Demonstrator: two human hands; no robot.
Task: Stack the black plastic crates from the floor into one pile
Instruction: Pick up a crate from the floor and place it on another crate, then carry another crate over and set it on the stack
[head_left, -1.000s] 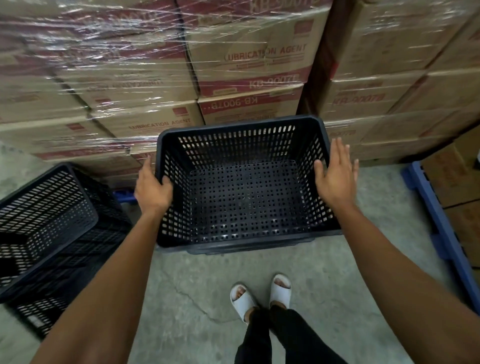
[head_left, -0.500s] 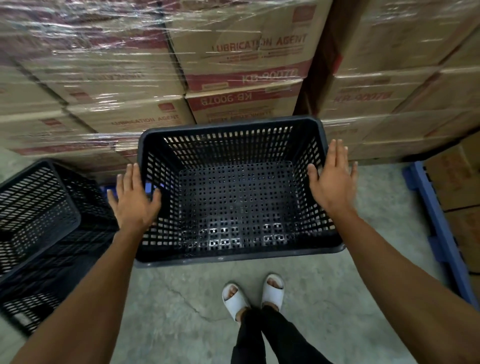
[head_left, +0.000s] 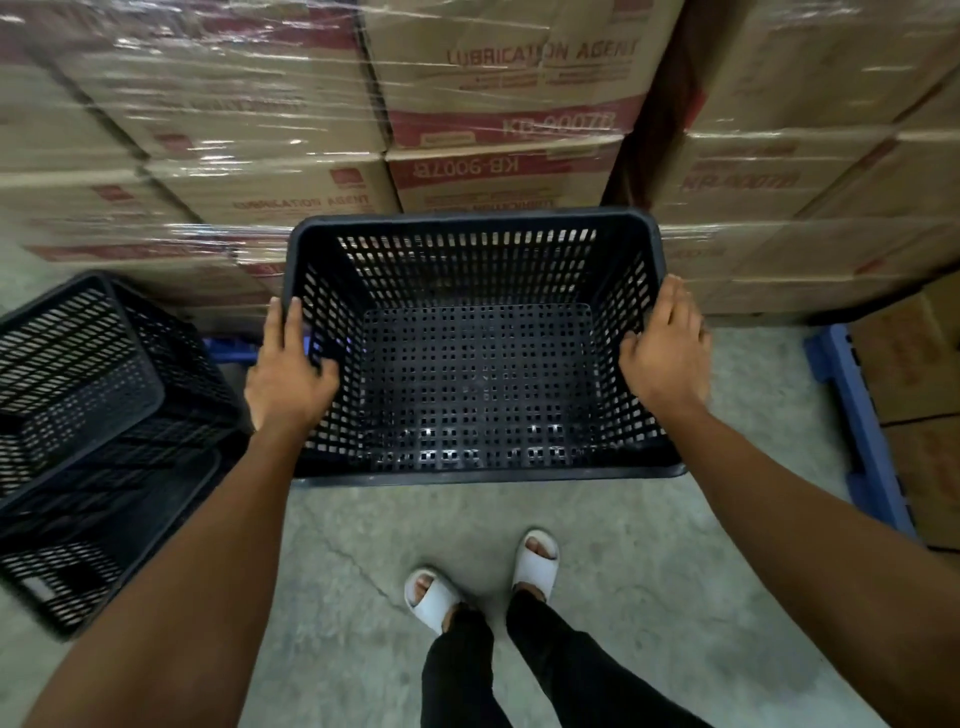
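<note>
A black perforated plastic crate (head_left: 475, 228) is upright in front of me, its open top facing me and its inside empty. My left hand (head_left: 288, 374) grips its left rim, thumb inside the wall and fingers outside. My right hand (head_left: 665, 353) grips the right rim the same way. To the left, more black crates (head_left: 78, 415) sit nested in a tilted pile on the floor.
Shrink-wrapped cardboard cartons (head_left: 363, 130) form a wall right behind the crate. A blue pallet (head_left: 862, 431) with more cartons stands at the right. My feet in white sandals (head_left: 535, 564) stand on the grey concrete floor (head_left: 649, 545) below the crate.
Both hands were open beside the crate's sides; they have closed onto its left and right rims. The view has shifted slightly right.
</note>
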